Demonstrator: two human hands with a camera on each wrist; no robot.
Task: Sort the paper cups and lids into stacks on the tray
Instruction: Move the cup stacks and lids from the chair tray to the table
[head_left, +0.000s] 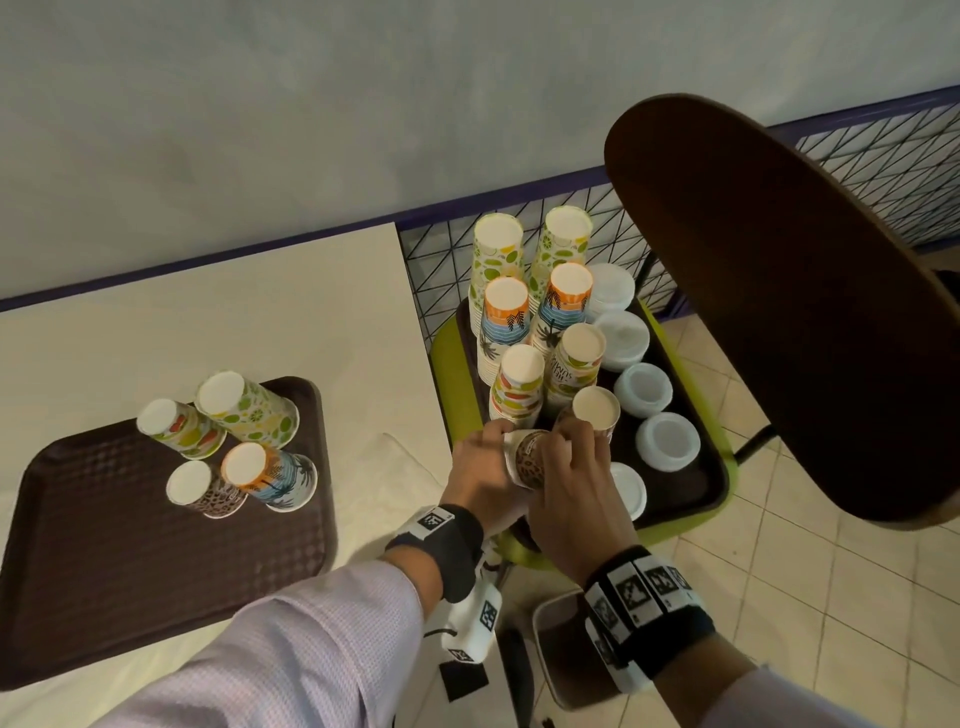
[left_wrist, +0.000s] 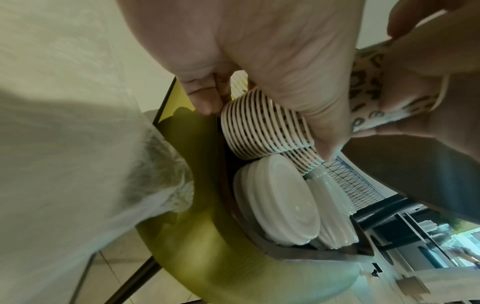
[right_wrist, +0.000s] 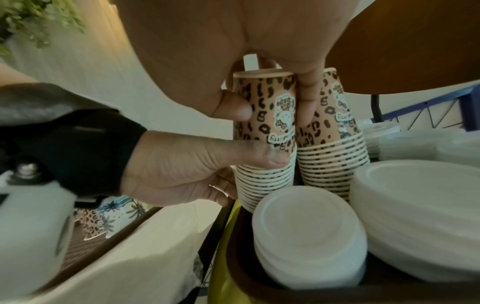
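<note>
Dark brown chair back looming at right; cream surface at left, carrying a brown tray; second brown tray resting on a yellow-green seat just beside the surface.

On the surface tray, four upturned cups close together: lime-print cup, fruit-print cup, palm-print cup, leopard-print cup.

On the seat tray, tall nested stacks of upturned cups in two rows, white lid stacks lined up along their right side; nearest, two leopard-print stacks side by side, leopard stack and its neighbour, with a lid pile just in front.

Left hand with grip curled round the lower rims of the leopard stack, thumb pressed across the front; right hand with grip pinching the top cup of that stack, thumb one side, fingers the other; top cup sitting high on the stack, most of its wall showing.
</note>
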